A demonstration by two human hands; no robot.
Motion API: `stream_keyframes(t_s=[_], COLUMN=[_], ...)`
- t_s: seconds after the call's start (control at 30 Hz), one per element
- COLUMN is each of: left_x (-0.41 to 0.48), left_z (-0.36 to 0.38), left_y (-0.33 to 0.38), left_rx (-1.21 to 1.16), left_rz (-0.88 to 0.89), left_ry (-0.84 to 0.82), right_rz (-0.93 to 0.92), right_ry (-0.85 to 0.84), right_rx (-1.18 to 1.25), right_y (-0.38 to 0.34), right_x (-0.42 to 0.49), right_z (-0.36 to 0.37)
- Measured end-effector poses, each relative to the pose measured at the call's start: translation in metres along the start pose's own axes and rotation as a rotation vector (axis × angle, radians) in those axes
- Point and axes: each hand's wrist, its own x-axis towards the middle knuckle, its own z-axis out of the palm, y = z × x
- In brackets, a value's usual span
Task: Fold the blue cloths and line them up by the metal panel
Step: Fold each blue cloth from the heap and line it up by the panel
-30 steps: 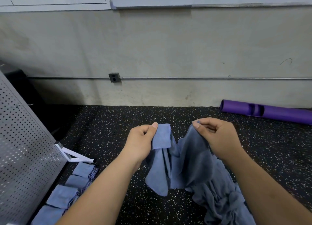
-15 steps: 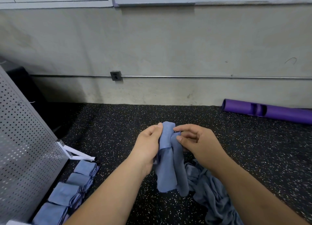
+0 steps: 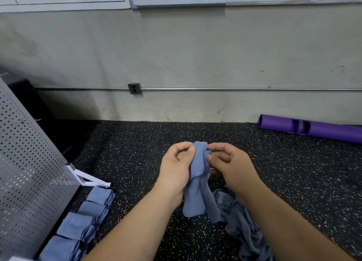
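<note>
Left hand [image 3: 174, 168]: fingers [image 3: 187, 151] pinch the top of the blue cloth [image 3: 196, 184], seemingly matching its edges.
Right hand [image 3: 233, 168]: fingers [image 3: 216, 146] clamp the same top, opposite.
Blue cloth: hangs doubled below the fingers.
Unfolded heap [image 3: 244, 227]: on the floor [image 3: 127, 143] under the right fingers, awaiting folding.
Folded row [image 3: 78, 225]: left of the fingers, lining the metal panel [image 3: 25, 162].

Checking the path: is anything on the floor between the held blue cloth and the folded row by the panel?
Nothing visible: only black speckled floor separates the held blue cloth from the row of folded blue cloths beside the perforated metal panel.
</note>
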Motion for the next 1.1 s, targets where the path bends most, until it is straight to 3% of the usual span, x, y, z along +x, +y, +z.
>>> stream_keyframes(t_s=[0.27, 0.47, 0.57, 0.77, 1.1], left_x=[0.004, -0.001, 0.000, -0.001, 0.009], left_z=[-0.005, -0.002, -0.006, -0.008, -0.010], left_y=[-0.010, -0.006, -0.008, -0.010, -0.011], left_rx=[0.469, 0.418, 0.536, 0.565, 0.386], left_rz=[0.452, 0.380, 0.385, 0.389, 0.189], left_ry=[0.074, -0.094, -0.174, -0.039, 0.040], right_rz=[0.026, 0.016, 0.003, 0.019, 0.044], right_ry=[0.019, 0.093, 0.126, 0.063, 0.114], right_rx=[0.117, 0.102, 0.060, 0.035, 0.032], right_y=[0.001, -0.002, -0.002, -0.002, 0.004], right_x=[0.000, 0.001, 0.002, 0.002, 0.004], right_z=[0.004, -0.004, -0.008, -0.005, -0.003])
